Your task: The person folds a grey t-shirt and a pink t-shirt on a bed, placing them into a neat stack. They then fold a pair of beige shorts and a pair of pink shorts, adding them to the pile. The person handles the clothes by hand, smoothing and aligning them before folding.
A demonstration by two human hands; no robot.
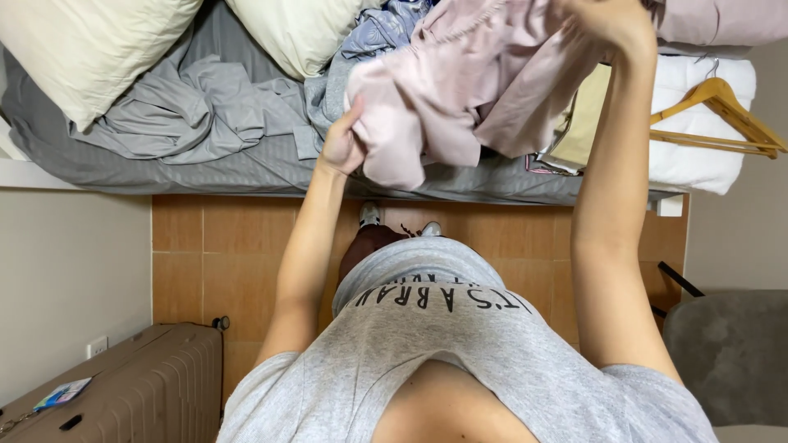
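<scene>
Two hands are working one pale pink garment [460, 90] over the bed [246, 168]. I'm seeing the left hand [341, 143] pinching a low fold of the pink cloth, fingers closed on it, thumb up. The right hand [611, 25] is raised higher and further out, closed on the upper part of the same garment, though its fingers are partly cut off by the frame edge, so I cannot tell how it is gripping. The garment is hanging bunched between the two hands, just above the grey sheet.

Beyond the left hand, cream pillows [90, 49] are lying on the bed, and a bluish crumpled cloth [386, 29] is sitting between the hands, behind the pink one. Beside the right forearm a wooden hanger [722, 111] is resting on a white folded towel [698, 156]. Well behind the left elbow, a tan suitcase [148, 385] is standing on the tiled floor [213, 262].

My judgement for doing this well: keeping both grips on edges or seams, spreading the hands apart so the cloth is hanging flat, and holding it clear of the pile under it.
</scene>
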